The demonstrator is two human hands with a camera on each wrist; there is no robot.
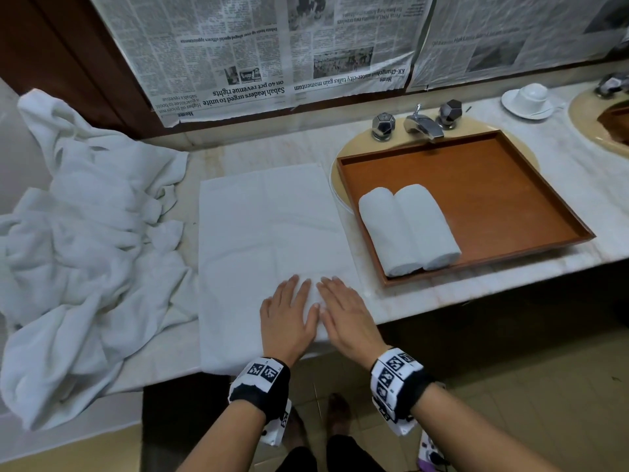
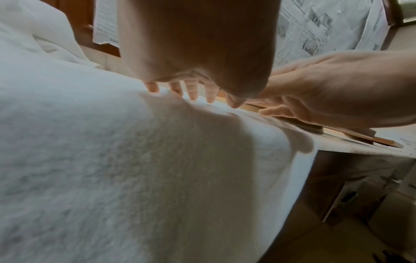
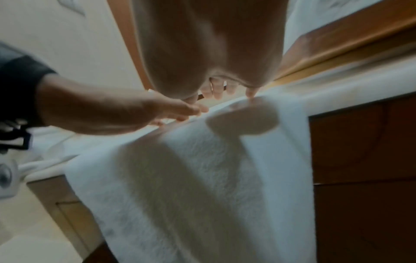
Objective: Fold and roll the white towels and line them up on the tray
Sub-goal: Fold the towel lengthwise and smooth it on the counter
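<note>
A white towel (image 1: 269, 233) lies spread flat on the marble counter, its near end hanging over the front edge (image 2: 157, 178) (image 3: 202, 178). My left hand (image 1: 289, 311) and right hand (image 1: 343, 311) rest side by side, palms down with straight fingers, on the towel's near part. In the left wrist view my left fingers (image 2: 191, 90) touch the cloth; the right wrist view shows my right fingers (image 3: 217, 90) on it too. To the right, a brown wooden tray (image 1: 510, 185) holds two rolled white towels (image 1: 408, 229) side by side at its left.
A heap of loose white towels (image 1: 85, 233) covers the counter's left end. Behind the tray stand a chrome faucet (image 1: 423, 126) and two knobs. A white cup on a saucer (image 1: 527, 98) sits far right. Newspaper (image 1: 272, 46) covers the wall behind.
</note>
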